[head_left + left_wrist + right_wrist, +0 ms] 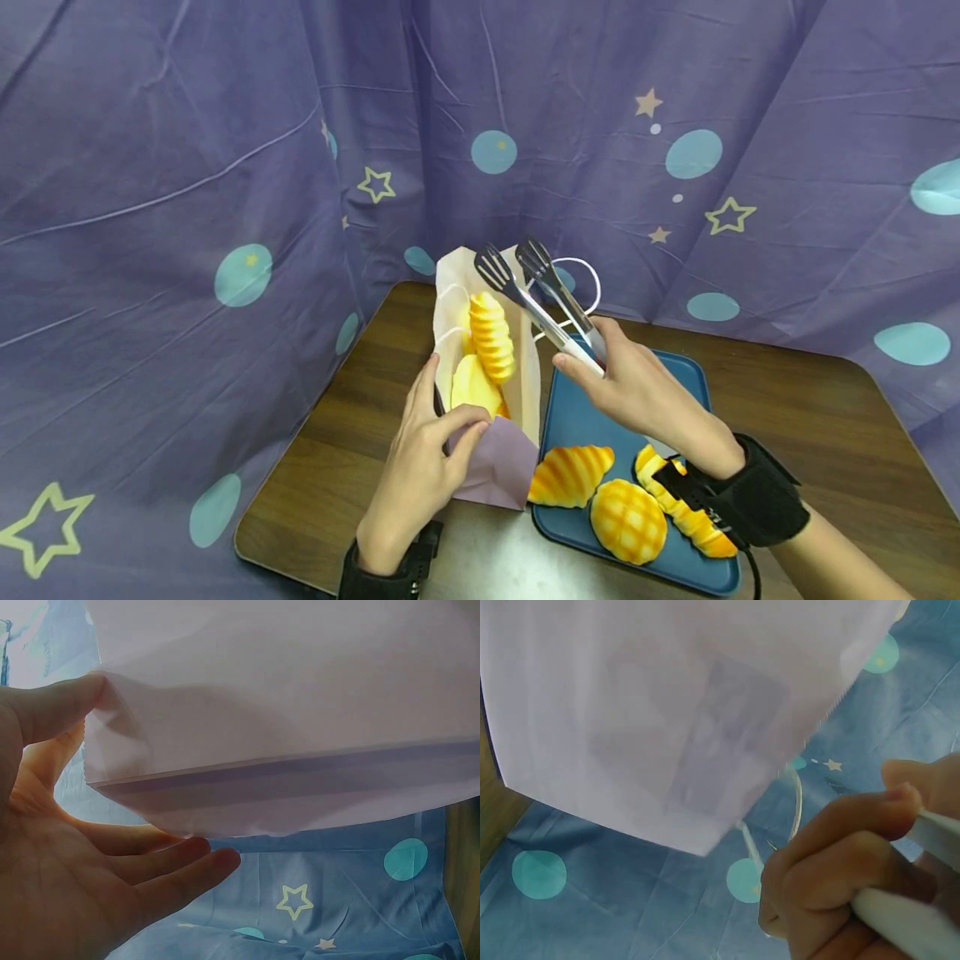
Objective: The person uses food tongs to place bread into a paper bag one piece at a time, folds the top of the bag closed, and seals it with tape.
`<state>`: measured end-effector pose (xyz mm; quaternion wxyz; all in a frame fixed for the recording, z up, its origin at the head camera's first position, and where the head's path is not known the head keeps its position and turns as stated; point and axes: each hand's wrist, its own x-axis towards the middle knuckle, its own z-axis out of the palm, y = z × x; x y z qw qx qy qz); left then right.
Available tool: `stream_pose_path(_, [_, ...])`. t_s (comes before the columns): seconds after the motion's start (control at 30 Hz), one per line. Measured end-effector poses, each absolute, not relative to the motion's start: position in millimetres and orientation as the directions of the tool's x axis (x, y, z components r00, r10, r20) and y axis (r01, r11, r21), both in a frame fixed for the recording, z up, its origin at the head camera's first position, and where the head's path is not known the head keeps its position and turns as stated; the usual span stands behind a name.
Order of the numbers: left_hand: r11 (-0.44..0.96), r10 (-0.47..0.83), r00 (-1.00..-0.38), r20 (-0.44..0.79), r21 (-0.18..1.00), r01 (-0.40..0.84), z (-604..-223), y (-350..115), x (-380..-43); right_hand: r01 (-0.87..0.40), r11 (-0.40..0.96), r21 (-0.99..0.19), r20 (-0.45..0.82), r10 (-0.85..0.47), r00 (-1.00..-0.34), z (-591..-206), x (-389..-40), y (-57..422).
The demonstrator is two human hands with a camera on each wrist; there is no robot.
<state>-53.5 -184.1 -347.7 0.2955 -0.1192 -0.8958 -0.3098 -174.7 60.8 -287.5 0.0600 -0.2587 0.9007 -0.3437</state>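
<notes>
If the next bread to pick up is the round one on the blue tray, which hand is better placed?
Probably the right hand: it holds the tongs and appears above the blue tray, where the round bread lies. The left hand is busy pinching the edge of the paper bag.

Both the left hand [427,454] and the right hand [641,383] are ungloved. A wide, matte black band [772,500] wraps the right wrist, with a small angular black mount [701,493] along its inner edge and a thin black cable [755,575] below. The forearm [840,546] beyond is sleeveless. A similar black cuff [375,583] circles the left wrist.
</notes>
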Motion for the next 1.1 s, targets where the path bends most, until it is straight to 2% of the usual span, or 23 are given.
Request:
stream_pose_path(0.43, [0.778, 0.043, -0.788, 0.615, 0.474, 0.412, -347, -186, -56, -0.433, 0.668, -0.605, 0.126, -0.457, -0.880, -276, -160, 84])
stream_pose_path(0.67, [0.767, 0.071, -0.785, 0.615, 0.469, 0.437, -344, -189, -54, -0.459, 0.683, -0.568, 0.235, -0.401, -0.886, -263, -135, 122])
stream_pose_path(0.83, [0.760, 0.073, -0.786, 0.613, 0.477, 0.443, -340, -193, -51, -0.417, 0.723, -0.550, 0.271, -0.318, -0.908, -261, -124, 152])
stream_pose_path(1.1, [0.758, 0.070, -0.797, 0.600, 0.488, 0.434, -334, -198, -46, -0.266, 0.823, -0.502, 0.158, -0.215, -0.964, -279, -109, 193])
